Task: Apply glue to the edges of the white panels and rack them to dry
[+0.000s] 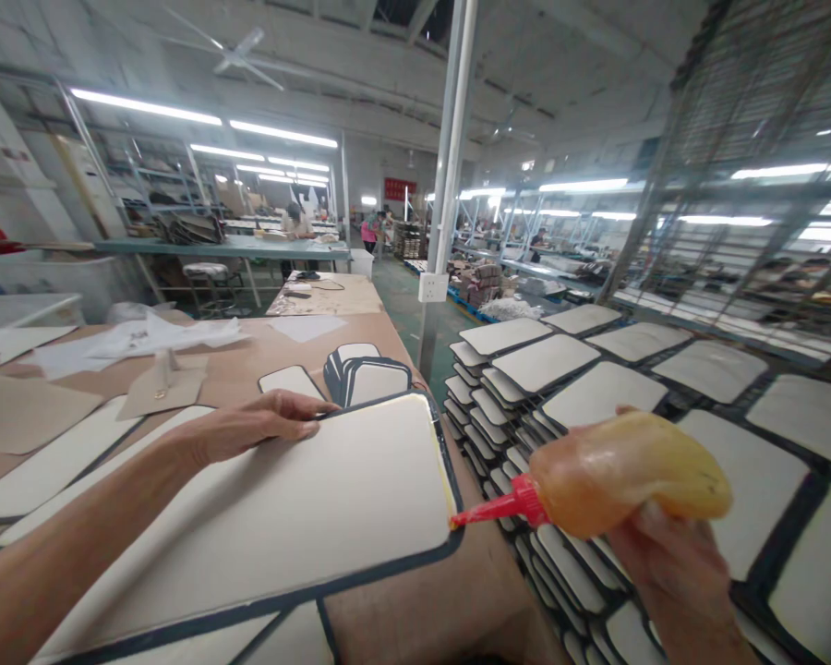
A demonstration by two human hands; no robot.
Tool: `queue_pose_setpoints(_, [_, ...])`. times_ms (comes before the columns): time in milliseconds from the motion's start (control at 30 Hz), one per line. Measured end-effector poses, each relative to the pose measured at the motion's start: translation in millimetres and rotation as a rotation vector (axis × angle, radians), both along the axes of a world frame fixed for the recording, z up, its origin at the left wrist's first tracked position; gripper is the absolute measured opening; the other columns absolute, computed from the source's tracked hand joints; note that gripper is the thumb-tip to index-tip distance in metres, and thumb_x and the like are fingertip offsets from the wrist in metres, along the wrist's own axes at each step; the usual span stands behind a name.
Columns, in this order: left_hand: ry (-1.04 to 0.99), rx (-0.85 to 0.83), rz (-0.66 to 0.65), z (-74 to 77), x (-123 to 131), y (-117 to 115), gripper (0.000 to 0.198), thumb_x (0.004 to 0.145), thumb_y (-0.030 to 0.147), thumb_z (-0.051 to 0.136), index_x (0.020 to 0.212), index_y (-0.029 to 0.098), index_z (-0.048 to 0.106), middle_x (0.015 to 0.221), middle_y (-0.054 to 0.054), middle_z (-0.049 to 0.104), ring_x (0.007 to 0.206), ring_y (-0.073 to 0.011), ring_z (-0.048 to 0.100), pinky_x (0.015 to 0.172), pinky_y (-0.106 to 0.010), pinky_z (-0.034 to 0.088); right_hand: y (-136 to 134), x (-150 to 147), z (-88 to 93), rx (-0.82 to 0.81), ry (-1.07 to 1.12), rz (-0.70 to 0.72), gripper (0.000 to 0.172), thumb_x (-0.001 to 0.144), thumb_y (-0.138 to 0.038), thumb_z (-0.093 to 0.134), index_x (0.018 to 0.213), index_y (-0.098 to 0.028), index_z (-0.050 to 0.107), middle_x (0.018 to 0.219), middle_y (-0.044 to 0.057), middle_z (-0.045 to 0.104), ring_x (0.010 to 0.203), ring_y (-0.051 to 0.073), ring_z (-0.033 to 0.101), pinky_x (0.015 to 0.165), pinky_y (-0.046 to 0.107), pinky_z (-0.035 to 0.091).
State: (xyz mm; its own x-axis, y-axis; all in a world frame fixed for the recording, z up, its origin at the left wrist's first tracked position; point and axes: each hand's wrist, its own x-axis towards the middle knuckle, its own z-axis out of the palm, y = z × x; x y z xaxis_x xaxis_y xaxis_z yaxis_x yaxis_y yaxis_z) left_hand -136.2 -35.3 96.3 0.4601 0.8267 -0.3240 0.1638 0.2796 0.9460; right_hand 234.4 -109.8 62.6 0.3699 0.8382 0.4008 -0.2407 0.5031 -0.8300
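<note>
A large cream panel with a dark border (319, 499) lies over the table, its rounded right end near the table's right edge. My left hand (267, 427) pinches the panel's far edge between thumb and fingers. On the right, my right hand (671, 554) is wrapped round a squeeze bottle (623, 476) of amber liquid, held almost level. Its red nozzle (499, 506) points left, and the tip touches the panel's near right corner. A thin yellowish line runs along the panel's right edge, up from the nozzle tip.
Small dark-edged panels (374, 379) are stacked beyond the large one. Racks of cream panels (602, 392) stand to the right, close to the bottle. Paper sheets (145, 340) and beige pieces (28, 411) lie at the left. A metal post (443, 203) rises past the table. People work far behind.
</note>
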Motion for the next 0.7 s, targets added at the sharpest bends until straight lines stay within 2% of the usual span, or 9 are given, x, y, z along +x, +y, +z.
queue_pose_setpoints(100, [-0.014,0.005,0.001,-8.5,-8,3,0.041,0.074,0.027,0.070,0.114,0.019,0.067,0.093,-0.008,0.074,0.076,-0.0205,0.068,0.066,-0.025,0.052,-4,-2,-7.3,0.050,0.027,-0.111,0.060,0.058,-0.030,0.078,0.115,-0.028,0.062,0.103,0.008,0.069,0.088,0.028,0.067,0.065,0.033,0.058])
queue_pose_setpoints(200, [-0.033,0.011,0.042,-18.2,-8,4,0.045,0.071,0.029,0.073,0.114,0.019,0.066,0.093,-0.008,0.073,0.076,-0.0212,0.068,0.065,-0.025,0.052,-10,-2,-17.0,0.061,0.052,-0.199,0.056,0.062,-0.027,0.077,0.116,-0.026,0.061,0.102,0.006,0.069,0.089,0.026,0.067,0.064,0.030,0.059])
queue_pose_setpoints(367, [-0.092,-0.017,0.126,-31.5,0,5,0.049,0.067,0.031,0.076,0.113,0.017,0.066,0.091,-0.009,0.074,0.075,-0.0219,0.068,0.064,-0.026,0.053,-13,-5,-23.5,0.109,0.119,-0.275,0.057,0.062,-0.026,0.077,0.116,-0.024,0.061,0.105,0.005,0.068,0.096,0.026,0.065,0.066,0.028,0.059])
queue_pose_setpoints(467, [-0.108,-0.013,0.148,-36.0,2,6,0.051,0.067,0.030,0.077,0.114,0.017,0.065,0.091,-0.009,0.074,0.075,-0.0210,0.068,0.064,-0.025,0.052,-12,-6,-21.4,0.092,0.173,-0.326,0.059,0.059,-0.026,0.079,0.116,-0.024,0.061,0.110,0.002,0.066,0.106,0.024,0.060,0.076,0.026,0.056])
queue_pose_setpoints(567, [-0.119,-0.009,0.185,-38.1,5,5,0.052,0.067,0.030,0.077,0.116,0.018,0.064,0.091,-0.009,0.074,0.075,-0.0201,0.068,0.063,-0.024,0.052,-11,-6,-20.1,0.088,0.145,-0.393,0.053,0.064,-0.024,0.077,0.115,-0.026,0.061,0.112,-0.001,0.066,0.107,0.021,0.059,0.088,0.027,0.050])
queue_pose_setpoints(700, [-0.136,-0.025,0.201,-40.0,13,3,0.055,0.065,0.031,0.078,0.117,0.018,0.064,0.092,-0.009,0.074,0.075,-0.0210,0.068,0.062,-0.024,0.052,-13,-7,-21.6,0.113,0.142,-0.387,0.049,0.066,-0.022,0.075,0.113,-0.026,0.062,0.107,-0.001,0.068,0.102,0.022,0.062,0.087,0.030,0.050])
